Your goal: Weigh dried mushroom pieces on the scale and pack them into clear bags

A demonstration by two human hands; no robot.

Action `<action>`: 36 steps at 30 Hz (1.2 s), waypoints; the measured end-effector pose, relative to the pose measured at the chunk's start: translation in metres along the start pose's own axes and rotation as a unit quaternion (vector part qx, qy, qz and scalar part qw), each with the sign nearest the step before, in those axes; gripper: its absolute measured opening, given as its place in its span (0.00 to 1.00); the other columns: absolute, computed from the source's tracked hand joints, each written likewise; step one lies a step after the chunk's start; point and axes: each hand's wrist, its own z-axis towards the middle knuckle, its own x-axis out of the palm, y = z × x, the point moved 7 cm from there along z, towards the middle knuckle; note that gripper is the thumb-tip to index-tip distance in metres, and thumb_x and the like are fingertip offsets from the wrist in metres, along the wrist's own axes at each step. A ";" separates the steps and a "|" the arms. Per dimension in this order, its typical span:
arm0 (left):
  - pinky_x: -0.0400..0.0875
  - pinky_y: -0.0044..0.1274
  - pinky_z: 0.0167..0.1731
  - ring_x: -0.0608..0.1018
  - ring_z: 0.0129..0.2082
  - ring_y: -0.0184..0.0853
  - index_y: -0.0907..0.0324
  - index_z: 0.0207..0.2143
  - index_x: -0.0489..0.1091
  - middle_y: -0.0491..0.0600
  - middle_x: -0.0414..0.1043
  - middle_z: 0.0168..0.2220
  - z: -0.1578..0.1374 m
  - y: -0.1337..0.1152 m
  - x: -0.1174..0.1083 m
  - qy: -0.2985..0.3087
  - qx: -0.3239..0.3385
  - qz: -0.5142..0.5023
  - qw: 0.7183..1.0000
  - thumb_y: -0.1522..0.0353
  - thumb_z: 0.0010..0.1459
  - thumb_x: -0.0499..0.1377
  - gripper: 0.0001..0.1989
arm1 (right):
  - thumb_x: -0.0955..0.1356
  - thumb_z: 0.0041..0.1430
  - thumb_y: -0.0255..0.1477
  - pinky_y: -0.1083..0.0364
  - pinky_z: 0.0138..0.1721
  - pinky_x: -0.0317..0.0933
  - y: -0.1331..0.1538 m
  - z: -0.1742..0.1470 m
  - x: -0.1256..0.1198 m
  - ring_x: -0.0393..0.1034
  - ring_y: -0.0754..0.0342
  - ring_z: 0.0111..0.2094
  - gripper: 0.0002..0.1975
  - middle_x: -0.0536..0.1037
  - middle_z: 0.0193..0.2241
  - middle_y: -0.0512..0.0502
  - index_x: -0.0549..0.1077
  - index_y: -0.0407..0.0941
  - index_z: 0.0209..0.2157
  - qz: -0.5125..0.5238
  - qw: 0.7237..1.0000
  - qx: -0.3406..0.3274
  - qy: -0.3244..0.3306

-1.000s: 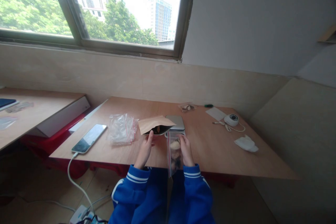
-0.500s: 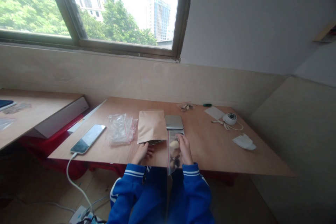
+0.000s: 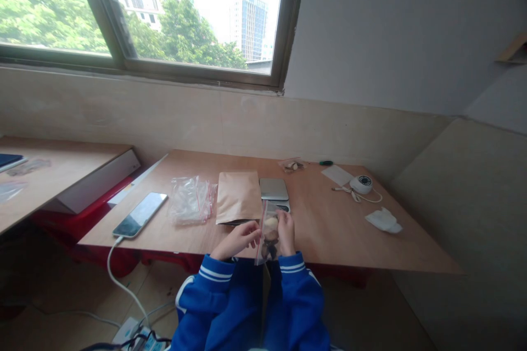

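Right hand [image 3: 286, 230], lower centre of frame: fingers closed on the right edge of a clear bag [image 3: 270, 237], thumb toward the camera side unclear. Bag hangs upright with a slight tilt, red zip strip along its left side, pale and dark pieces inside, held at the near edge of the table [image 3: 341, 241].

Left hand [image 3: 246, 237]: just left of that bag, fingers loosely curled, tips at the red strip. Can't tell if they pinch it or only touch.

Brown paper bag [image 3: 239, 197] lies flat in mid-frame, just above the left hand, mouth toward the person and slightly gaping. Small scale [image 3: 274, 188] right beside it, on its right; clear bag overlaps the scale's lower part in view. Pile of clear bags [image 3: 188, 200] to the left of the paper bag, phone [image 3: 140, 215] further left, white cable [image 3: 113, 269] plugged in.

Centre right, toward the wall: small packet [image 3: 293, 165] with pale pieces, green item [image 3: 326, 163]. Right of frame: white sheet [image 3: 336, 175], round white device [image 3: 361, 184] with cord, crumpled tissue [image 3: 383, 221].
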 end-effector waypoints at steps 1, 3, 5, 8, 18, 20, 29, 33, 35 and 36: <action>0.61 0.21 0.25 0.69 0.23 0.28 0.59 0.26 0.64 0.43 0.65 0.23 0.000 -0.004 -0.001 -0.013 0.017 -0.007 1.000 0.53 0.54 0.56 0.18 | 0.64 0.50 0.45 0.53 0.33 0.65 0.004 0.000 -0.003 0.71 0.49 0.34 0.18 0.76 0.33 0.42 0.68 0.44 0.34 -0.014 1.000 -0.012 -0.025; 0.62 0.21 0.26 0.67 0.24 0.28 0.59 0.26 0.64 0.42 0.63 0.22 0.002 -0.010 -0.005 -0.048 0.049 -0.028 0.997 0.53 0.54 0.56 0.18 | 0.65 0.50 0.46 0.52 0.38 0.64 0.019 -0.002 -0.009 0.70 0.50 0.37 0.20 0.74 0.37 0.40 0.67 0.45 0.36 -0.043 0.997 -0.034 -0.062; 0.62 0.21 0.27 0.67 0.24 0.28 0.59 0.26 0.63 0.42 0.63 0.22 0.004 -0.013 -0.009 -0.084 0.072 -0.058 0.992 0.53 0.54 0.56 0.18 | 0.66 0.51 0.46 0.52 0.40 0.63 0.042 -0.007 -0.004 0.69 0.50 0.38 0.19 0.73 0.38 0.41 0.67 0.45 0.36 -0.062 0.996 -0.069 -0.017; 0.61 0.21 0.27 0.67 0.24 0.28 0.60 0.25 0.62 0.42 0.63 0.22 0.006 -0.015 -0.017 -0.147 0.098 -0.089 0.980 0.54 0.54 0.58 0.18 | 0.64 0.55 0.46 0.54 0.35 0.64 0.071 -0.025 0.024 0.70 0.53 0.33 0.18 0.74 0.32 0.46 0.68 0.44 0.35 -0.051 0.974 -0.065 0.211; 0.60 0.21 0.26 0.65 0.23 0.28 0.60 0.22 0.61 0.42 0.61 0.21 -0.004 -0.019 -0.024 -0.196 0.119 -0.107 0.968 0.56 0.54 0.58 0.18 | 0.67 0.53 0.38 0.56 0.31 0.65 0.088 -0.047 0.041 0.72 0.54 0.27 0.12 0.77 0.24 0.48 0.71 0.43 0.27 -0.076 0.948 -0.067 0.301; 0.61 0.21 0.26 0.65 0.24 0.28 0.60 0.23 0.62 0.42 0.61 0.22 -0.006 -0.020 -0.024 -0.198 0.125 -0.094 0.968 0.56 0.54 0.58 0.17 | 0.68 0.52 0.38 0.56 0.29 0.64 0.087 -0.046 0.040 0.72 0.53 0.26 0.12 0.76 0.23 0.48 0.71 0.43 0.26 -0.090 0.957 -0.066 0.268; 0.60 0.22 0.27 0.66 0.25 0.29 0.60 0.22 0.63 0.43 0.61 0.22 -0.027 -0.033 -0.030 -0.199 0.129 -0.070 0.969 0.57 0.55 0.58 0.16 | 0.68 0.49 0.44 0.55 0.23 0.66 0.079 -0.013 -0.004 0.72 0.52 0.24 0.17 0.76 0.26 0.44 0.69 0.43 0.29 -0.045 0.998 -0.043 0.033; 0.63 0.23 0.29 0.69 0.26 0.31 0.60 0.24 0.67 0.45 0.65 0.23 -0.026 -0.014 -0.026 -0.139 0.104 -0.116 0.978 0.55 0.57 0.54 0.19 | 0.68 0.51 0.44 0.55 0.27 0.67 0.097 -0.013 -0.004 0.72 0.53 0.26 0.17 0.77 0.27 0.44 0.69 0.43 0.30 -0.002 0.993 -0.074 0.088; 0.65 0.25 0.32 0.72 0.30 0.33 0.60 0.26 0.69 0.48 0.69 0.27 -0.022 0.001 -0.027 -0.144 0.088 -0.160 0.973 0.54 0.58 0.52 0.19 | 0.69 0.51 0.44 0.56 0.26 0.66 0.110 -0.018 0.002 0.70 0.55 0.23 0.17 0.76 0.25 0.47 0.68 0.44 0.29 0.015 0.989 -0.084 0.118; 0.66 0.25 0.34 0.73 0.33 0.35 0.60 0.29 0.71 0.49 0.71 0.31 -0.021 0.009 -0.028 -0.156 0.080 -0.179 0.968 0.55 0.57 0.54 0.17 | 0.69 0.51 0.43 0.57 0.25 0.66 0.115 -0.020 0.007 0.69 0.56 0.22 0.16 0.76 0.25 0.48 0.68 0.44 0.29 0.026 0.987 -0.083 0.132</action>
